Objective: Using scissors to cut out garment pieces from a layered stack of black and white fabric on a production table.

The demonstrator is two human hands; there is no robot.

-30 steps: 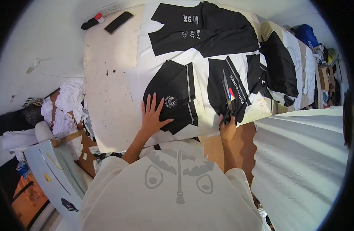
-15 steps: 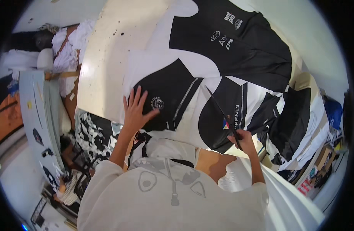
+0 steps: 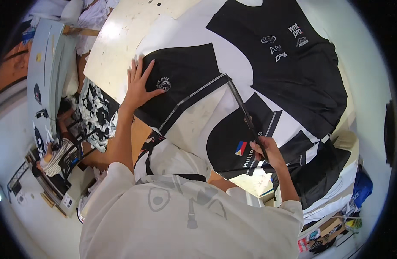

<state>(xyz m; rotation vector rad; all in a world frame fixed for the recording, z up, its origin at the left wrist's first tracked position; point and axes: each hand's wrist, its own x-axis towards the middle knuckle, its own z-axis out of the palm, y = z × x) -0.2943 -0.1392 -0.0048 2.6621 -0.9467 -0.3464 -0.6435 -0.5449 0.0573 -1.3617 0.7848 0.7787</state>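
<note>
- Fabric scissors [image 3: 246,115]: I see them slanted across the table, tips at the far right corner of the emblem panel, handles over the flag panel. Can't tell if the blades are slightly parted.
- Right hand [image 3: 268,150]: fingers curled around the scissor handles, narrow grip.
- Left hand [image 3: 140,90]: palm down, fingers spread wide, on the left edge of the emblem panel.
- Black emblem panel [image 3: 185,69]: lies flat, round white emblem beside the left thumb, pale printed stripe along its near right side.
- Black flag panel [image 3: 226,136]: nearer me and to the right, small flag plus white lettering.
- Large black garment panel [image 3: 293,77]: beyond, white logos.
- White sheet [image 3: 177,32]: under the panels, on the cream table [image 3: 116,43].
- Dark fabric pile [image 3: 319,185]: right.
- Seated co-worker [image 3: 62,157]: far left, striped top.
</note>
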